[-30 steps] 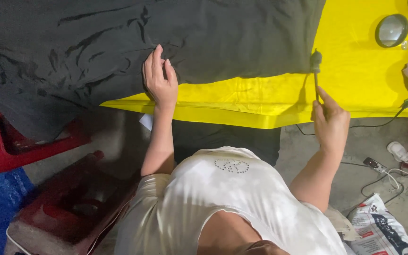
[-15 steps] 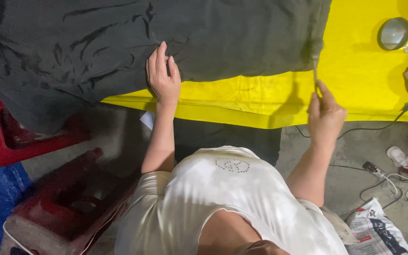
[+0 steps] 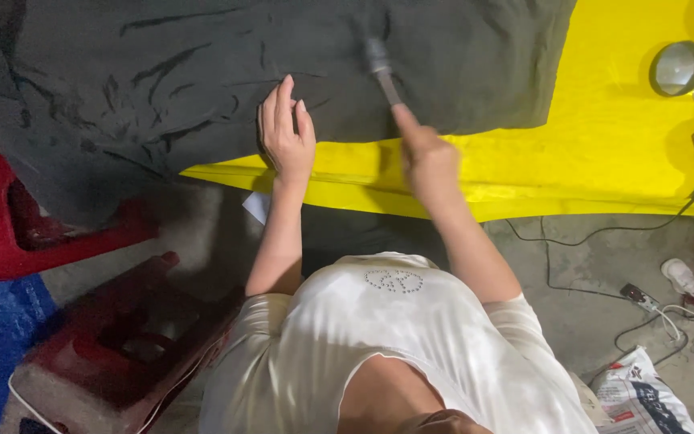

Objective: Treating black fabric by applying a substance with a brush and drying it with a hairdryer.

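Red plastic stools (image 3: 58,241) on the floor at left, round mirror (image 3: 677,68) on the yellow counter (image 3: 604,161), power strip (image 3: 640,298) below

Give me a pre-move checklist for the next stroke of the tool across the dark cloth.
1. Left hand flat on the dark cloth: ok.
2. Right hand gripping the tool: ok.
3. Tool head over the cloth: ok; contact cannot tell, blurred.
4. Cloth smooth: not ok, creases left of the left hand.
5. Cloth fully on the yellow table: not ok, its left part hangs over the edge.
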